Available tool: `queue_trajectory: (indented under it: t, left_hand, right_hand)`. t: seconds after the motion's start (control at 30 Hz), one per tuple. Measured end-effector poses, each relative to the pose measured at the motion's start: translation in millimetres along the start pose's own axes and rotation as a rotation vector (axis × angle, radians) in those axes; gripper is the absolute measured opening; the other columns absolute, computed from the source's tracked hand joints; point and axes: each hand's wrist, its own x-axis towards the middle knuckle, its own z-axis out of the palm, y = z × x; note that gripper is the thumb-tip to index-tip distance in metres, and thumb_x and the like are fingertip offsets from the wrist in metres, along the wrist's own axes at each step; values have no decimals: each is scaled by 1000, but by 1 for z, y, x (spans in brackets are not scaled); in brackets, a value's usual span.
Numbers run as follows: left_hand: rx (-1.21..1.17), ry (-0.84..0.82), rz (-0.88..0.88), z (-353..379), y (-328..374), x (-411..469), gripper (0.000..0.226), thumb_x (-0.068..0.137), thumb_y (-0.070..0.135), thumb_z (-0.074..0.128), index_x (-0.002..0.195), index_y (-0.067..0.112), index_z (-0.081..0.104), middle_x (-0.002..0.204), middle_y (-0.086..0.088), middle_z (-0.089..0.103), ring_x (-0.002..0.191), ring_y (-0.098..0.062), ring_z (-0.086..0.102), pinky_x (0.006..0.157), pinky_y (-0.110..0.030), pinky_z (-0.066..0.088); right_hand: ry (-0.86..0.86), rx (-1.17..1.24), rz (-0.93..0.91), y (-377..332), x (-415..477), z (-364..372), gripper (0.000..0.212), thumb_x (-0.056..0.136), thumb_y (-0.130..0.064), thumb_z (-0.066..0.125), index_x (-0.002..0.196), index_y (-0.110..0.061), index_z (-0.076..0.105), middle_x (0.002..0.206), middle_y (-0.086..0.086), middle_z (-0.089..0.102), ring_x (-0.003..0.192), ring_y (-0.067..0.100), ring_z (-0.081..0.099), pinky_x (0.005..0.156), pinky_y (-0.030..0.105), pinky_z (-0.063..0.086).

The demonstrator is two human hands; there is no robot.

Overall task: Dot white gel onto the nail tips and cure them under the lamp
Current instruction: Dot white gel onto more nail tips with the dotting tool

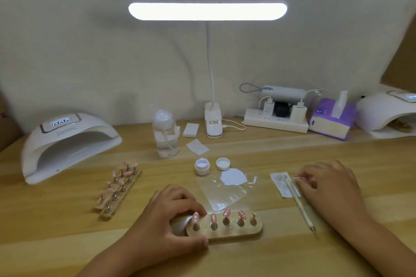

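Now left hand [166,216] grips the nail-tip holder [231,233]; right hand [326,184] curls beside dotting pen [297,200], grasp unclear.

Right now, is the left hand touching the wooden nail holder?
Touching. The head view shows the left hand gripping the wooden nail holder, thumb on its near edge, fingers curled over its far side.

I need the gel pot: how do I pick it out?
Find the clear pump bottle at mid-table. Nearer and right of it sit two small white rounds. The gel pot is the left, taller one; the shallow lid lies to its right.
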Motion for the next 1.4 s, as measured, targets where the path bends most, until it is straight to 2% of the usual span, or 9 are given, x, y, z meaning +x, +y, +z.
queue_trajectory:
  t: [0.23,0.37,0.5,0.77,0.93,1.0,1.07,1.23,1.4]
  left_hand:
    - [40,-4,12,1,1,0,51,62,73,69,101,41,71,102,26,57,112,6,45,100,-15,28]
    - [47,9,19,1,4,-2,51,62,73,67,101,39,71,98,25,59,108,7,45,95,-11,28]
    - [45,21,22,1,6,-2,52,62,71,65,100,37,71,95,25,59,106,7,45,93,-9,27]
    - [42,17,7,1,8,-2,51,62,71,65,100,38,71,94,25,59,104,5,47,94,-15,31]
    - [40,34,14,0,10,-3,45,59,62,68,92,31,71,89,19,61,96,-2,53,92,-23,36]
    - [38,34,26,-1,11,-4,42,58,57,69,89,29,71,86,18,60,94,-3,53,90,-23,37]
    - [39,34,35,-2,13,-4,41,58,54,70,89,27,70,86,16,60,93,-5,54,90,-25,38]
    - [57,54,59,-2,15,-5,43,58,49,74,92,23,70,89,12,61,95,-9,53,89,-28,41]
    - [60,74,80,-2,17,-6,43,60,49,72,92,22,69,89,13,59,95,-9,53,90,-27,40]
  right_hand:
    - [-139,-259,105,14,10,-26,16,97,-40,53,96,-37,69,98,-15,68,110,14,50,90,29,32]
    - [-217,-332,-50,6,1,-29,24,97,-30,45,86,-30,67,84,-11,56,103,13,48,78,26,31]
    - [-227,-303,-184,6,-27,-27,32,97,-37,40,98,-32,72,94,-14,61,92,8,40,74,25,26]
    - [-258,-352,-126,11,-9,-38,42,103,-41,25,120,-31,63,120,-11,57,114,12,42,96,29,33]
    - [-211,-275,-297,10,-35,-46,27,99,-40,48,99,-31,73,96,-15,63,93,10,46,77,27,31]
    - [-144,-174,-373,12,-51,-52,8,78,-22,81,71,-24,77,71,-11,65,73,16,54,64,31,40]
    - [-107,-112,-386,18,-64,-55,23,58,-9,93,58,-20,73,58,-9,62,59,19,55,53,31,43]
    - [-241,11,-148,24,-62,-67,20,76,-11,83,74,-28,73,68,-12,64,75,20,55,69,35,41]
    - [-117,167,-258,-10,-64,-68,14,78,-6,79,76,-19,73,68,-15,60,74,21,53,63,30,36]
